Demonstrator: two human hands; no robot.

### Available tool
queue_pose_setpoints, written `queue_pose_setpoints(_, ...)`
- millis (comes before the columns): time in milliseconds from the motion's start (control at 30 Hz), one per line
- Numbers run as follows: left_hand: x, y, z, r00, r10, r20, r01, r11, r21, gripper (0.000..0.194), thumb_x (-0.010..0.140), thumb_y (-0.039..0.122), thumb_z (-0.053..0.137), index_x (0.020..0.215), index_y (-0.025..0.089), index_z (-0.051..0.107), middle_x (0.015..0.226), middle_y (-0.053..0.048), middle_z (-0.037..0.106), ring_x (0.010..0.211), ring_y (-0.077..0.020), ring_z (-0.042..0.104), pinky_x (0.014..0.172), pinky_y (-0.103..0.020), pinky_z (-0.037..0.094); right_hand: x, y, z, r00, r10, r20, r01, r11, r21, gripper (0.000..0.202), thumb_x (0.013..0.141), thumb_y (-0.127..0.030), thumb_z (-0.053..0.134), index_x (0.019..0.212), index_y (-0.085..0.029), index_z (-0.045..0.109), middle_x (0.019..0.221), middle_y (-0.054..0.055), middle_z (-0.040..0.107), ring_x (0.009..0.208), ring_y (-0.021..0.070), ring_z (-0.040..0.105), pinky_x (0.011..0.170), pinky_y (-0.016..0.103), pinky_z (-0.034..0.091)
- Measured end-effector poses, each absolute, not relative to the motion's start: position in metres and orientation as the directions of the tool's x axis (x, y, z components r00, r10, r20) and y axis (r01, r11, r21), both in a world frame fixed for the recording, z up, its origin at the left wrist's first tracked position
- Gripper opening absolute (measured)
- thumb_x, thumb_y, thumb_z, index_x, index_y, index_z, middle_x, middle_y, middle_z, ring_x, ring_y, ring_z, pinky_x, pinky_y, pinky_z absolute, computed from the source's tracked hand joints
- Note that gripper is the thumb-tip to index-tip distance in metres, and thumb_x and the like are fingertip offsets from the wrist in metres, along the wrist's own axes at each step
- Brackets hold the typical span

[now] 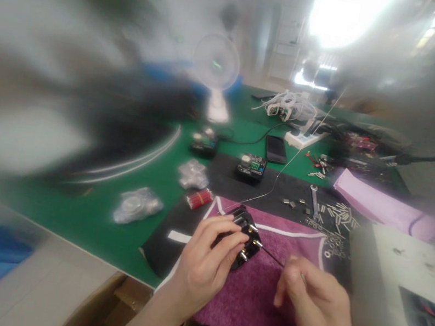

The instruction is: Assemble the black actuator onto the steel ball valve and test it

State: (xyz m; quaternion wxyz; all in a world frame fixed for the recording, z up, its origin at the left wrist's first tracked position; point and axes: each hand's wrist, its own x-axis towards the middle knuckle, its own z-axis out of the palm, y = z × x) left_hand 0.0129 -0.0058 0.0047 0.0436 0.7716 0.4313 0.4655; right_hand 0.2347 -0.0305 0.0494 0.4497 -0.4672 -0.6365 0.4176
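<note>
Right hand (314,299) grips a slim tool (272,256), its handle hidden; left fingers partly cover a black device (248,240).

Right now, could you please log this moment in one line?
left hand: holds black device | right hand: thin tool, tip at metal post | beneath: purple cloth

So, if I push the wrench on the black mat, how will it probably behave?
The wrench looks like metal, so it should stay stiff and feel rather heavy for its size. It lies flat, so it would probably slide, not roll. It might also push some of the small metal pins beside it.
</note>
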Motion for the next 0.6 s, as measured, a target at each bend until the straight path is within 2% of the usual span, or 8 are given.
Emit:
queue_pose_setpoints(67,0.013,-0.006,0.004,0.195,0.704,0.683,0.624,-0.626,0.467,0.034,0.095,0.003,0.067,0.125,0.02,0.068,0.124,-0.009,0.063,0.129,-0.0246,0.056,0.111,-0.046,0.051,0.231,-0.034,0.052,-0.167,0.971,0.17,0.193,0.201,-0.96,0.048,0.106,-0.045,0.054,0.068,-0.019,0.066,0.063,0.002,0.064,0.06,0.0114,0.059,0.06,0.022,0.043)
queue_pose_setpoints(167,0.013,-0.006,0.004,0.191,0.706,0.682,0.622,-0.625,0.472,0.033,0.095,0.003,0.067,0.124,0.021,0.068,0.124,-0.008,0.064,0.13,-0.025,0.056,0.111,-0.046,0.052,0.229,-0.036,0.055,-0.123,0.992,-0.005,0.076,0.004,-0.997,0.054,0.108,-0.051,0.047,0.071,-0.019,0.069,0.06,0.004,0.066,0.055,0.0123,0.059,0.055,0.021,0.044)
queue_pose_setpoints(233,0.013,-0.006,0.005,0.189,0.709,0.679,0.621,-0.622,0.476,0.032,0.096,0.004,0.067,0.123,0.021,0.068,0.124,-0.008,0.064,0.13,-0.0255,0.056,0.111,-0.047,0.052,0.229,-0.036,0.055,-0.103,0.992,-0.076,0.022,-0.074,-0.997,0.056,0.107,-0.056,0.049,0.07,-0.018,0.068,0.056,0.004,0.065,0.051,0.0125,0.058,0.052,0.02,0.045)
queue_pose_setpoints(367,0.013,-0.007,0.005,0.188,0.715,0.674,0.617,-0.62,0.485,0.032,0.097,0.005,0.066,0.124,0.022,0.067,0.124,-0.009,0.064,0.13,-0.0264,0.056,0.11,-0.049,0.053,0.23,-0.034,0.058,-0.19,0.981,-0.036,0.007,-0.035,-0.999,0.055,0.101,-0.061,0.058,0.069,-0.017,0.069,0.059,0.006,0.065,0.053,0.0134,0.06,0.053,0.02,0.047)
queue_pose_setpoints(433,0.013,-0.007,0.005,0.187,0.715,0.674,0.614,-0.62,0.488,0.033,0.097,0.005,0.066,0.125,0.022,0.067,0.124,-0.009,0.064,0.13,-0.0268,0.056,0.111,-0.049,0.052,0.229,-0.034,0.062,-0.123,0.983,-0.133,-0.009,-0.135,-0.991,0.056,0.101,-0.06,0.059,0.067,-0.016,0.067,0.057,0.007,0.064,0.052,0.0127,0.059,0.053,0.019,0.046)
queue_pose_setpoints(500,0.014,-0.007,0.005,0.181,0.716,0.674,0.617,-0.617,0.489,0.033,0.096,0.006,0.066,0.124,0.023,0.068,0.124,-0.009,0.064,0.13,-0.0269,0.057,0.111,-0.049,0.052,0.228,-0.035,0.066,-0.09,0.958,-0.271,-0.149,-0.282,-0.948,0.055,0.102,-0.058,0.058,0.068,-0.016,0.067,0.054,0.006,0.063,0.049,0.0119,0.056,0.05,0.019,0.043)
queue_pose_setpoints(600,0.014,-0.007,0.004,0.173,0.717,0.676,0.621,-0.611,0.49,0.033,0.096,0.006,0.067,0.124,0.023,0.068,0.124,-0.008,0.064,0.13,-0.0265,0.057,0.111,-0.048,0.052,0.23,-0.037,0.068,-0.282,0.888,-0.365,-0.416,-0.455,-0.787,0.044,0.102,-0.053,0.061,0.081,-0.015,0.071,0.062,0.008,0.067,0.046,0.0107,0.055,0.044,0.017,0.035)
